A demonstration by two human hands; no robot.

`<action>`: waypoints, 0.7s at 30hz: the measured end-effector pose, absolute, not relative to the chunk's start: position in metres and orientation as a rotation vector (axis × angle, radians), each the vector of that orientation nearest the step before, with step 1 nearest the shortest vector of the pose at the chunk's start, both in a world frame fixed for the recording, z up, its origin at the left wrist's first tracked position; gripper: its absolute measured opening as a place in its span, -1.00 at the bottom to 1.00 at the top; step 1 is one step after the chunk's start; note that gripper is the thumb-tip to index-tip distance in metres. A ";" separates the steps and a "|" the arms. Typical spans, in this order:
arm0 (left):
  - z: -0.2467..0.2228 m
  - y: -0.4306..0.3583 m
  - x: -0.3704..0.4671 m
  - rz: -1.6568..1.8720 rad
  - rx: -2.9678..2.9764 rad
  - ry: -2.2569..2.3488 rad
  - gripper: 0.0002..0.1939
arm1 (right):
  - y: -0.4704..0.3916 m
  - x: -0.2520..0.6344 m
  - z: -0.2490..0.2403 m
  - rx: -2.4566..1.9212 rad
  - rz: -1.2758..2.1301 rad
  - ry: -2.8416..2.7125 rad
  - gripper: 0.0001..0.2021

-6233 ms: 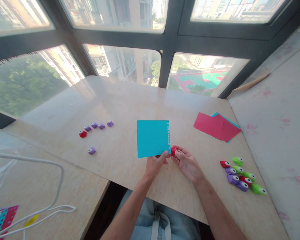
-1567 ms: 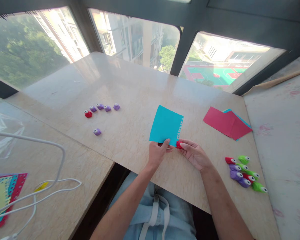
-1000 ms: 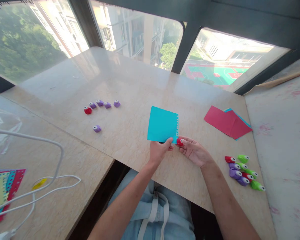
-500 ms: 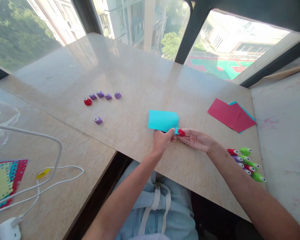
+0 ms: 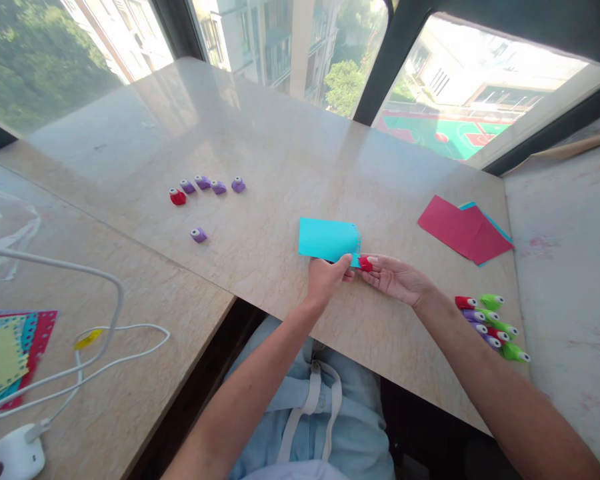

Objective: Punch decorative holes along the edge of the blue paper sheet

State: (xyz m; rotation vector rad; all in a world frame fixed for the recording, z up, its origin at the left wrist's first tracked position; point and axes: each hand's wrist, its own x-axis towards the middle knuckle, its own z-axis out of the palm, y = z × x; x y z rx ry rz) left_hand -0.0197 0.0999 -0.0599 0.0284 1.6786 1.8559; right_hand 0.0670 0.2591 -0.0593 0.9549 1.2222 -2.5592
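My left hand [image 5: 326, 280] pinches the near edge of a light-blue sheet of paper [image 5: 327, 239], thumb on top. Small punched holes run down the sheet's right edge. At its near right corner sits a red craft punch [image 5: 365, 263], gripped between the thumb and fingers of my right hand [image 5: 394, 279]. The paper's corner meets the punch; whether it lies inside the slot is too small to tell. Part of the punch is hidden by my fingers.
Several purple punches [image 5: 219, 187] and a red punch [image 5: 177, 197] stand at left. More punches [image 5: 491, 327] cluster beside my right forearm. Red paper sheets [image 5: 453, 227] lie at back right. Hole-edged coloured sheets [image 5: 10, 360], a white cable [image 5: 145, 327] and a plastic bag [image 5: 10, 233] are at far left.
Both hands keep their hold on the paper and the red punch. The punch looks slightly turned in my right fingers. The whole view has shifted a little.
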 end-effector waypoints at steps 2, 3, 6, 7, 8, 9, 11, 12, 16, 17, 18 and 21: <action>-0.061 0.100 -0.020 1.857 0.035 1.680 -0.78 | 0.258 0.067 -0.060 0.931 -2.548 1.285 -0.80; -0.061 0.100 -0.020 1.860 0.038 1.677 -0.78 | 0.257 0.067 -0.060 0.914 -2.539 1.316 -0.79; -0.062 0.100 -0.020 1.876 0.045 1.656 -0.78 | 0.255 0.067 -0.060 0.881 -2.526 1.365 -0.74; -0.062 0.100 -0.020 1.879 0.044 1.651 -0.78 | 0.255 0.067 -0.059 0.879 -2.528 1.364 -0.73; -0.062 0.100 -0.020 1.880 0.042 1.650 -0.77 | 0.254 0.067 -0.059 0.877 -2.532 1.359 -0.72; -0.062 0.100 -0.020 1.879 0.040 1.652 -0.77 | 0.254 0.067 -0.059 0.873 -2.535 1.351 -0.71; -0.062 0.099 -0.020 1.875 0.037 1.665 -0.77 | 0.254 0.066 -0.059 0.868 -2.545 1.333 -0.72; -0.062 0.099 -0.019 1.876 0.034 1.670 -0.77 | 0.254 0.066 -0.060 0.871 -2.558 1.324 -0.73; -0.061 0.098 -0.018 1.926 -0.016 1.669 -0.76 | 0.255 0.065 -0.062 0.932 -2.632 1.251 -0.78; -0.061 0.098 -0.017 1.950 -0.041 1.677 -0.75 | 0.255 0.066 -0.063 0.947 -2.639 1.220 -0.79; -0.060 0.098 -0.017 1.976 -0.069 1.689 -0.74 | 0.257 0.066 -0.063 0.956 -2.643 1.185 -0.80; -0.060 0.097 -0.016 2.047 -0.139 1.720 -0.71 | 0.261 0.072 -0.064 0.936 -2.657 1.095 -0.80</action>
